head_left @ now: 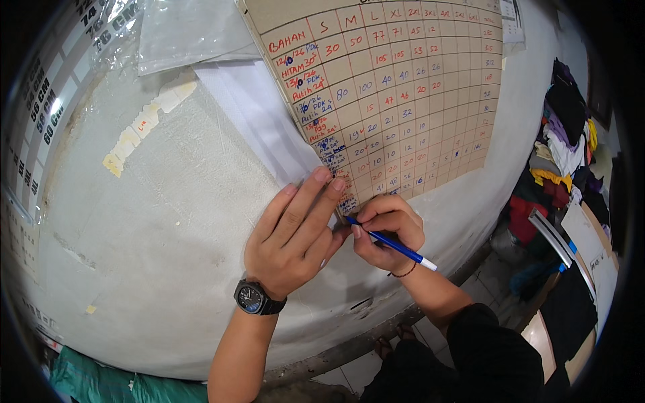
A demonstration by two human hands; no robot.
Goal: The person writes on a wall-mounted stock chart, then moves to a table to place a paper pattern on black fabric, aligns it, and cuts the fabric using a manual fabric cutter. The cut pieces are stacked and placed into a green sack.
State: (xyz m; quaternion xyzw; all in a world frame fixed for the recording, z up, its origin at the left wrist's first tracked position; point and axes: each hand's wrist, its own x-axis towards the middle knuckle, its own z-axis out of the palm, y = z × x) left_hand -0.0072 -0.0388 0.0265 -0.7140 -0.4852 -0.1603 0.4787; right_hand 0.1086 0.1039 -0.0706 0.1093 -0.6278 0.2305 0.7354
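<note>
A brown cardboard sheet with a hand-drawn grid, filled in red and blue handwriting, is on the pale wall. My right hand grips a blue pen with a white end, its tip touching the sheet's lower left corner. Beside that corner my left hand lies flat, fingers stretched over the sheet's left edge and a white sheet that shows from behind it. A dark watch is on my left wrist.
Clear plastic hangs at the upper left, above torn tape strips on the wall. A heap of coloured cloth and leaning boards line the right. A green bundle lies lower left.
</note>
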